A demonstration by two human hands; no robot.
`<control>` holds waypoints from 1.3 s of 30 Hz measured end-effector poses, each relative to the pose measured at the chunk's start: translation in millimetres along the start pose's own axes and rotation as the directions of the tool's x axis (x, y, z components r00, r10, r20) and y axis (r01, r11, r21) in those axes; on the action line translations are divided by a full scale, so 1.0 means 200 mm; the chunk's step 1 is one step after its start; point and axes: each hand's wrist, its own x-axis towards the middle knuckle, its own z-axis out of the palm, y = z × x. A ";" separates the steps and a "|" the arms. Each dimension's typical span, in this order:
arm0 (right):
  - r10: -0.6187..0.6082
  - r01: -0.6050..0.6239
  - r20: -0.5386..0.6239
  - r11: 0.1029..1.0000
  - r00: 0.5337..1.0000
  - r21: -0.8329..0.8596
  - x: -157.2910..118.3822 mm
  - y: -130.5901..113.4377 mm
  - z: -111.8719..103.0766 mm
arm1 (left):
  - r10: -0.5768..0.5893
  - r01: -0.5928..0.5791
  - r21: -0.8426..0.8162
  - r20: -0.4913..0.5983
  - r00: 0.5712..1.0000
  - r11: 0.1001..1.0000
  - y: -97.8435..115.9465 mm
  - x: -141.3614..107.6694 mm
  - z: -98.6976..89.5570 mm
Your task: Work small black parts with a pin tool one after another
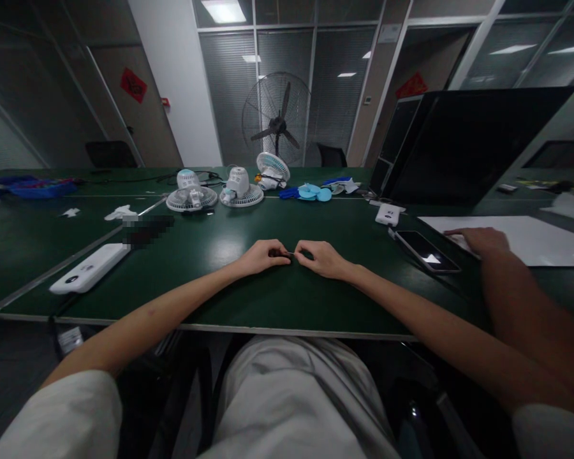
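Observation:
My left hand [266, 256] and my right hand [319, 258] meet over the middle of the green table [249, 299], close to its front half. Thumb and forefinger are pinched together on each. Between the two pinches runs something short, thin and pale [291, 254], too small to name. The other fingers are curled, and both forearms come in low from the sides. A phone [426, 250] lies to the right of my right hand, its dark screen upward.
Small white desk fans [240, 186] stand behind my hands, beside blue pieces [314, 192]. A white power bank-like device [93, 266] lies left. At right are a white box-like device [387, 214], a large black monitor [478, 140], and another person's hand [488, 241] on a white board [530, 236].

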 end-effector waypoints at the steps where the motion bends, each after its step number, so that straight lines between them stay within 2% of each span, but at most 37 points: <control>1: 0.005 -0.005 -0.008 1.000 1.000 0.001 0.00 0.00 0.00 | 0.003 -0.003 0.003 0.005 1.000 1.000 -0.01 0.00 -0.01; 5: 0.018 -0.018 -0.032 1.000 0.999 0.014 -0.02 0.00 -0.01 | 0.018 -0.016 0.059 -0.029 0.999 0.998 -0.04 -0.01 -0.06; 8: 0.015 -0.014 -0.031 1.000 0.999 0.027 -0.03 0.00 -0.02 | -0.037 0.040 0.084 -0.033 0.999 0.996 -0.05 -0.02 -0.15; 11: 0.010 -0.009 -0.027 0.999 1.000 0.038 -0.03 0.00 -0.02 | -0.087 0.085 0.061 0.040 0.995 0.995 -0.03 -0.05 -0.29; 14: 0.014 -0.012 -0.033 0.999 0.999 0.043 -0.02 0.00 -0.02 | -0.070 0.060 0.083 0.120 0.990 0.995 0.01 -0.11 -0.43; 17: 0.014 -0.013 -0.032 0.999 0.999 0.049 -0.02 0.00 -0.02 | -0.058 0.030 0.118 0.245 0.968 0.993 0.05 -0.15 -0.49; 20: 0.016 -0.015 -0.032 0.998 0.999 0.054 -0.02 -0.01 -0.03 | -0.050 -0.002 0.142 0.368 0.928 0.990 0.08 -0.15 -0.47; 22: 0.018 -0.016 -0.033 0.998 0.999 0.057 -0.02 -0.01 -0.03 | -0.029 -0.032 0.148 0.393 0.919 0.988 0.09 -0.14 -0.43; 29: 0.017 -0.015 -0.041 0.998 0.999 0.056 -0.02 0.00 -0.02 | 0.011 -0.110 0.214 0.415 0.910 0.971 0.13 -0.14 -0.39; 39: 0.010 -0.008 -0.031 0.998 0.999 0.055 -0.02 0.00 -0.02 | -0.069 -0.033 0.277 0.351 0.934 0.960 0.15 -0.14 -0.40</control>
